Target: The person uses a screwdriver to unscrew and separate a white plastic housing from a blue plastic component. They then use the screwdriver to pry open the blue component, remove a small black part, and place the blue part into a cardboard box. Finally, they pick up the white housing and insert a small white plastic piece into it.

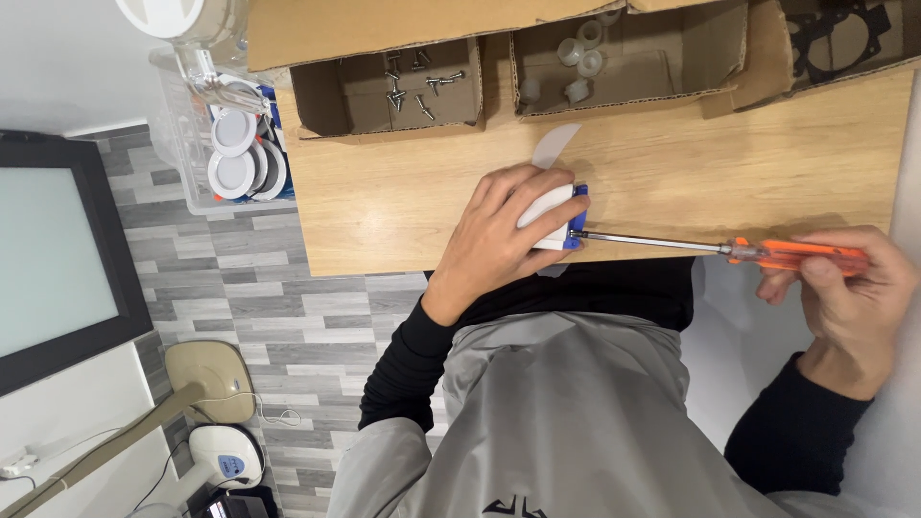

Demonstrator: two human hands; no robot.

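Orange handle, long steel shaft: the screwdriver point(720, 247) lies level across the edge of the wooden table point(729, 173), and its tip is right against the small white and blue part point(556, 216). The right hand point(849, 297) has the handle, fingers and thumb curled tight round the orange grip, out past the table's corner. The left hand point(499, 240) is clamped over the white part, fingers arched across its top and pressing it down on the wood at the near edge of the table; only the end of the part, with its blue trim, shows beyond the fingertips. Just beyond that hand a pale strip of clear film point(556, 144) lies flat on the wood.

Along the far side of the table sit open cardboard boxes: one point(317, 96) with loose metal screws point(417, 82) scattered in it, the next point(537, 91) with small white plastic pieces point(580, 58), and a third point(767, 58) showing a black flat part point(844, 29). Off the table's end, a clear plastic bin point(182, 153) holds round white discs point(233, 153) stacked on edge. Grey plank flooring point(240, 288) runs below, with a dark framed panel point(58, 259) at the side. The person wears a grey vest over black sleeves.
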